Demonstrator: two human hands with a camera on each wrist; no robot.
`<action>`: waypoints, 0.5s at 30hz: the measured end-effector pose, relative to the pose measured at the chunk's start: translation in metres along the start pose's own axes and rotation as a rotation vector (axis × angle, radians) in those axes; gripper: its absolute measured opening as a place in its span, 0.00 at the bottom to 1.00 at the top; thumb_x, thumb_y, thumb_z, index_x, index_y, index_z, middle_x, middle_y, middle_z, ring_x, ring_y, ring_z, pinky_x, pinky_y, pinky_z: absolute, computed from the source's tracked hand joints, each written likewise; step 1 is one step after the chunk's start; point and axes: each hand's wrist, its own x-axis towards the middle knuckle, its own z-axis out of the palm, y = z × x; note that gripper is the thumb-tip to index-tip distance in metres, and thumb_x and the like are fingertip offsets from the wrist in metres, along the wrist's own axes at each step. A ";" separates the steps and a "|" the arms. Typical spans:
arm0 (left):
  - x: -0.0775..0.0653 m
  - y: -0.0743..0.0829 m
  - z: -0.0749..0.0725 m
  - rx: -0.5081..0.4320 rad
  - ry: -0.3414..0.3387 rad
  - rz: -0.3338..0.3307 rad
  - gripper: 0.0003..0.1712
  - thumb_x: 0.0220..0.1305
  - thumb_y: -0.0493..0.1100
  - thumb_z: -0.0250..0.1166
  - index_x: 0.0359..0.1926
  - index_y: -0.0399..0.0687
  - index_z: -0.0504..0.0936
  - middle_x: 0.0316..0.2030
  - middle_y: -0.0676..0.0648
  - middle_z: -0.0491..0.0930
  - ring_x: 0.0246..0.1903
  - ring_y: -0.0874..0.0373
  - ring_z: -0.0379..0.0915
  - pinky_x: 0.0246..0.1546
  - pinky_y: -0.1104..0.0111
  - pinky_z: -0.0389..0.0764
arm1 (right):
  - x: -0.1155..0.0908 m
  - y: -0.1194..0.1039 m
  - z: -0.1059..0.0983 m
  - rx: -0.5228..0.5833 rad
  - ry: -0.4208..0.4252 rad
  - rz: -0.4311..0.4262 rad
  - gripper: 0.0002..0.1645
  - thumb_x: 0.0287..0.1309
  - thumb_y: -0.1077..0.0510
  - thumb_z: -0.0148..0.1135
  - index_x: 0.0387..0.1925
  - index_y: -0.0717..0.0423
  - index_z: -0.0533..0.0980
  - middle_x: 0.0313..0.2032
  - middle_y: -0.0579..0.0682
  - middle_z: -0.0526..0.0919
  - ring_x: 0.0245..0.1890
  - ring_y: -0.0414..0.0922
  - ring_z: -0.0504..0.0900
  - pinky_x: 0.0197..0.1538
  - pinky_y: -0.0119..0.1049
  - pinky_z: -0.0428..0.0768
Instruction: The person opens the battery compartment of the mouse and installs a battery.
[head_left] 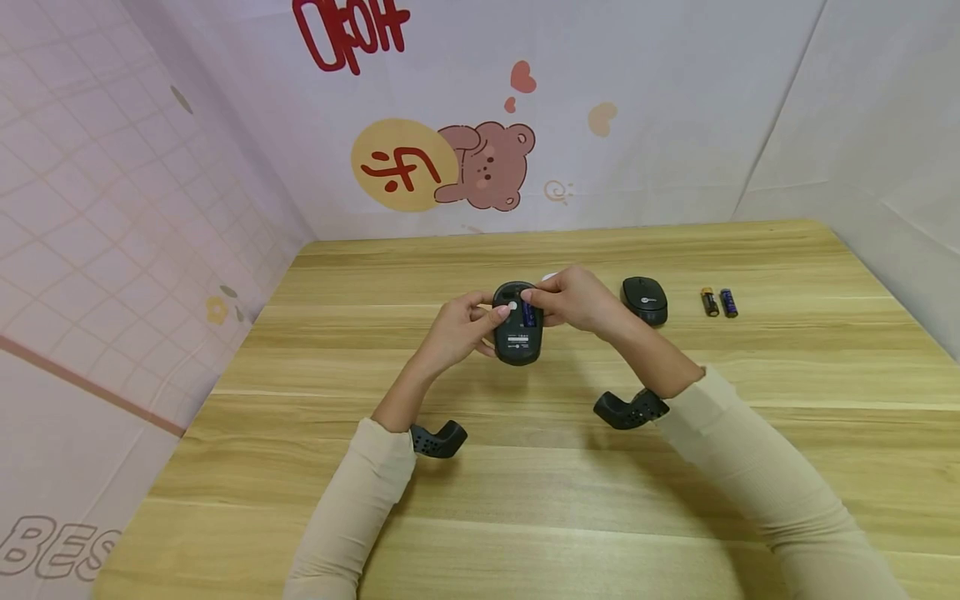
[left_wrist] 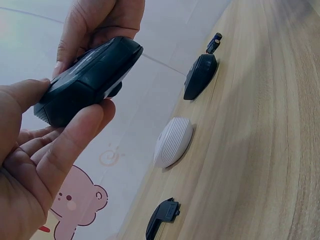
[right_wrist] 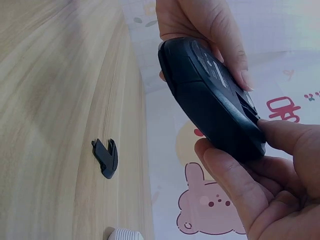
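A black computer mouse (head_left: 517, 354) is held up above the table with its underside turned towards me. Its battery compartment is uncovered, and a blue battery (head_left: 528, 315) lies inside. My left hand (head_left: 459, 332) grips the mouse by its left side, thumb on the underside. On the other side my right hand (head_left: 576, 300) holds it, with the thumb at the upper end of the battery and fingers behind the mouse. In the right wrist view that thumb presses at the compartment's edge. A loose black battery cover (right_wrist: 106, 157) lies on the table behind the hands.
On the wooden table (head_left: 510, 500), a white mouse (left_wrist: 174, 143) stands behind the right hand, mostly hidden in the head view. A second black mouse (head_left: 643, 300) sits to its right. Two batteries, one black and orange (head_left: 709, 302), one blue (head_left: 729, 303), lie farther right.
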 end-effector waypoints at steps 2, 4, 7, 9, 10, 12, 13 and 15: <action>0.000 0.000 0.000 0.000 -0.003 -0.007 0.26 0.66 0.48 0.57 0.57 0.34 0.69 0.33 0.38 0.81 0.32 0.42 0.79 0.33 0.48 0.80 | 0.000 0.000 0.000 0.008 0.003 0.008 0.21 0.65 0.54 0.54 0.48 0.70 0.77 0.42 0.64 0.80 0.36 0.51 0.83 0.41 0.42 0.81; 0.000 0.000 0.000 0.003 -0.002 -0.007 0.26 0.66 0.47 0.57 0.58 0.34 0.68 0.33 0.38 0.81 0.31 0.44 0.79 0.34 0.47 0.79 | -0.001 -0.001 0.000 0.026 0.005 0.022 0.22 0.65 0.54 0.53 0.48 0.70 0.76 0.43 0.64 0.80 0.37 0.52 0.83 0.41 0.41 0.81; -0.001 -0.001 -0.002 0.014 0.005 -0.004 0.25 0.67 0.46 0.56 0.57 0.33 0.68 0.33 0.38 0.81 0.29 0.48 0.80 0.34 0.46 0.79 | -0.001 -0.001 -0.001 0.055 0.009 0.038 0.24 0.65 0.53 0.53 0.50 0.71 0.74 0.45 0.65 0.79 0.40 0.52 0.82 0.42 0.40 0.81; -0.001 -0.001 -0.003 0.017 0.014 -0.005 0.24 0.67 0.45 0.56 0.57 0.33 0.69 0.33 0.38 0.81 0.28 0.49 0.80 0.33 0.46 0.79 | -0.001 -0.001 -0.003 0.058 0.021 0.044 0.24 0.65 0.53 0.53 0.51 0.71 0.73 0.44 0.64 0.80 0.41 0.52 0.82 0.42 0.39 0.81; -0.001 -0.002 -0.004 0.020 0.018 -0.006 0.23 0.67 0.45 0.56 0.56 0.33 0.69 0.33 0.37 0.81 0.28 0.49 0.80 0.33 0.46 0.79 | -0.001 0.000 -0.004 0.053 0.028 0.045 0.25 0.65 0.53 0.52 0.52 0.71 0.73 0.43 0.64 0.80 0.41 0.51 0.82 0.42 0.38 0.81; -0.001 -0.004 -0.006 0.030 0.021 -0.009 0.23 0.67 0.45 0.56 0.56 0.33 0.70 0.33 0.37 0.81 0.28 0.48 0.80 0.32 0.47 0.79 | -0.002 0.000 -0.006 0.045 0.042 0.043 0.25 0.66 0.53 0.52 0.51 0.71 0.73 0.43 0.63 0.81 0.41 0.50 0.82 0.41 0.37 0.81; 0.000 -0.005 -0.006 0.031 0.022 -0.011 0.23 0.67 0.45 0.57 0.56 0.33 0.70 0.33 0.37 0.81 0.28 0.47 0.80 0.32 0.47 0.79 | -0.002 0.000 -0.007 0.042 0.048 0.042 0.24 0.66 0.52 0.52 0.51 0.71 0.74 0.42 0.63 0.81 0.40 0.50 0.82 0.40 0.35 0.81; 0.000 -0.006 -0.007 0.037 0.023 -0.018 0.23 0.66 0.45 0.57 0.55 0.33 0.70 0.33 0.37 0.81 0.29 0.45 0.79 0.32 0.47 0.79 | -0.003 0.001 -0.010 0.043 0.054 0.035 0.24 0.66 0.53 0.52 0.49 0.71 0.74 0.42 0.62 0.81 0.40 0.49 0.83 0.39 0.33 0.81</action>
